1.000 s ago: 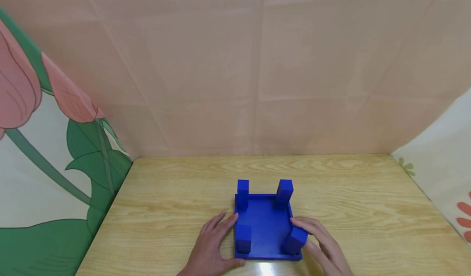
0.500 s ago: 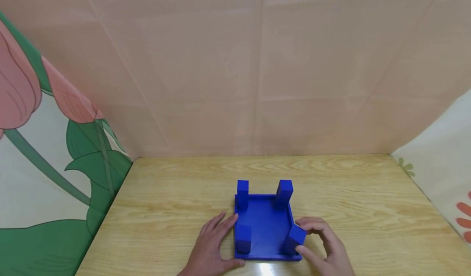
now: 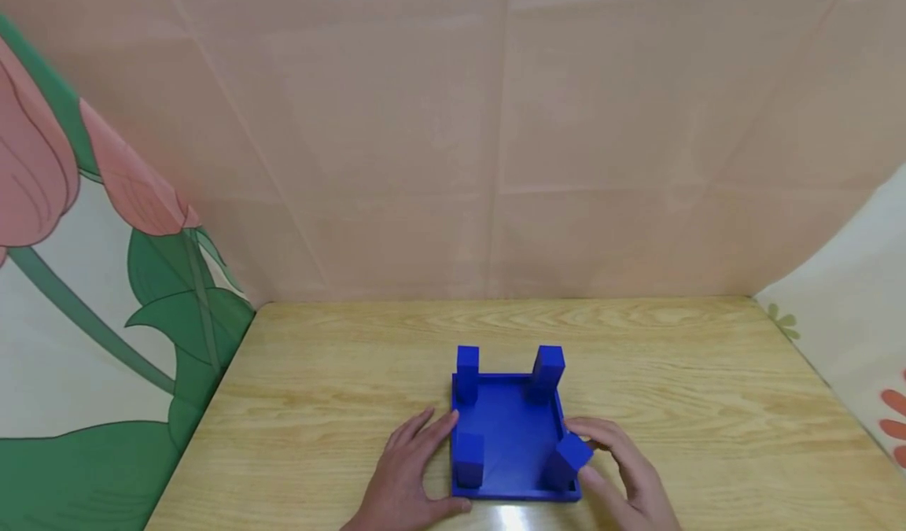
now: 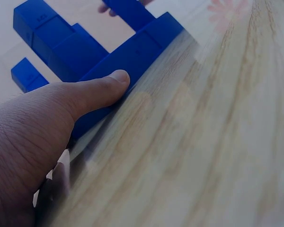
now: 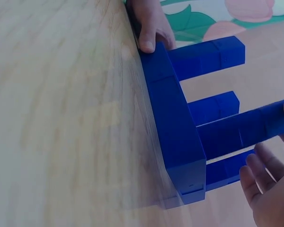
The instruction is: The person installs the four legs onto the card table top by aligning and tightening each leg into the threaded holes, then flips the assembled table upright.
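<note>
A blue square tray-like base (image 3: pixel 520 444) with upright blue posts at its corners stands on the wooden table. My left hand (image 3: pixel 403 476) holds its near left corner, thumb along the front wall and fingers at the left side. In the left wrist view the thumb (image 4: pixel 102 92) presses the outer wall. At the near right corner, my right hand (image 3: pixel 630 468) pinches the top part of a blue post (image 3: pixel 569 460). That post stands turned at an angle to the tray walls. Its upper end (image 5: pixel 274 116) lies under the thumb in the right wrist view.
Two far posts (image 3: pixel 467 374) and the near left post (image 3: pixel 470 460) stand squarely in their corners. The wooden table (image 3: pixel 318 381) reaches back to a beige cloth (image 3: pixel 396 161). Flower-patterned cloth (image 3: pixel 141 342) hangs at the left, with more at the right.
My right thumb has come in against the near right post, and the fingers have shifted their hold. The post has turned a little. My left hand and the tray have stayed put.
</note>
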Tool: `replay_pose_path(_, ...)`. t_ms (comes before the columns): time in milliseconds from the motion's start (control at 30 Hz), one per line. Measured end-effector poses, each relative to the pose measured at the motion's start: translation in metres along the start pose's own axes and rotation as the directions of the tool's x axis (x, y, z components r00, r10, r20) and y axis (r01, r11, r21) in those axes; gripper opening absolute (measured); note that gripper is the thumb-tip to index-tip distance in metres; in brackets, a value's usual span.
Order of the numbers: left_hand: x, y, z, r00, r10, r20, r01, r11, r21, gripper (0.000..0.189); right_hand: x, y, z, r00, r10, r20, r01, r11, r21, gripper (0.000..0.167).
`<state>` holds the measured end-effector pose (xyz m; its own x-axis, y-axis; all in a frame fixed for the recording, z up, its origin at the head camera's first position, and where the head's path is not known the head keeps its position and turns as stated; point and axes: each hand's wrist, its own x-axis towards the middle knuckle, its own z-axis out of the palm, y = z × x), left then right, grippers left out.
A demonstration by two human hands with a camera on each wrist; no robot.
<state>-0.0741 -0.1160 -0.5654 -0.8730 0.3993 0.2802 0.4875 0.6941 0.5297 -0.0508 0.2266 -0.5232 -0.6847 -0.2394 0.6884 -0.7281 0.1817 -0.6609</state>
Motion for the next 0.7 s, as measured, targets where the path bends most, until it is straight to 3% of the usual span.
replay_pose_path(167, -0.001, 0.000, 0.000, 1.000, 0.023, -0.020, -0.022, 1.000, 0.018, 0.118, 0.001, -0.002, 0.003, 0.998, 0.030, -0.063, -0.026, 0.998, 0.060, 0.063)
replay_pose_path(433, 0.001, 0.000, 0.000, 0.998, 0.048, -0.040, -0.046, 0.998, 0.035, 0.116, 0.002, -0.003, 0.006, 0.993, 0.036, -0.115, -0.031, 0.999, 0.040, 0.060)
replay_pose_path(700, 0.000, 0.001, 0.000, 0.998, 0.043, -0.049, -0.042, 0.999, 0.033, 0.117, 0.002, -0.013, 0.009, 0.983, 0.102, -0.155, -0.125, 0.982, -0.144, 0.063)
